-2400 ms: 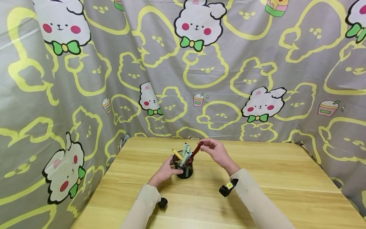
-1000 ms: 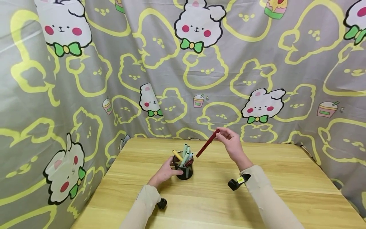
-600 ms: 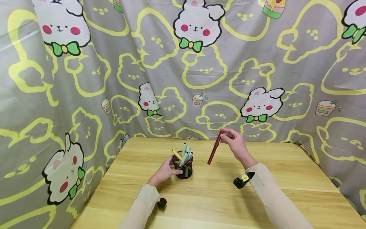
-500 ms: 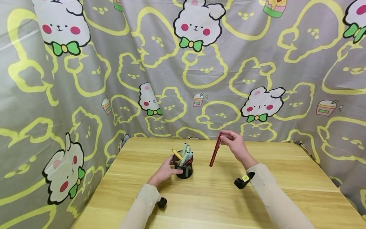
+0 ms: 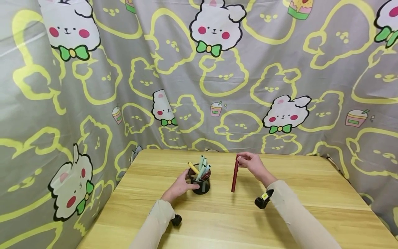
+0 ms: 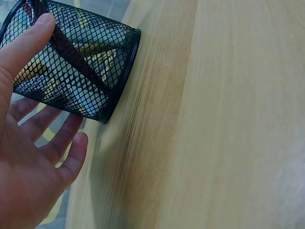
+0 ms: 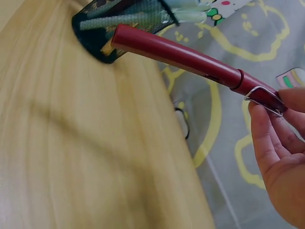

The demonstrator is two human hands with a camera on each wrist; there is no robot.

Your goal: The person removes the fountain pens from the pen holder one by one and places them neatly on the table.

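Note:
My left hand (image 5: 179, 186) grips a black mesh pen holder (image 5: 203, 187) that stands on the table. In the left wrist view the thumb lies on the mesh of the pen holder (image 6: 86, 52), with fingers on its other side. Several pens (image 5: 202, 169), pale green, blue and yellow, stick up out of it, and something dark red shows at its rim. To the right of the holder, my right hand (image 5: 253, 166) pinches a red pen (image 5: 235, 174) by its clip end. That pen hangs nearly upright; whether its lower end touches the wood cannot be told.
The wooden table (image 5: 292, 214) reaches back to a grey patterned curtain (image 5: 230, 83), which also hangs along the left side. A small black camera (image 5: 261, 202) is strapped at the right wrist, another camera (image 5: 176, 220) at the left.
The red pen has come out of the holder, gone up and to the right, swung from slanted to nearly upright, then sunk lower with my right hand. My left hand stays on the holder.

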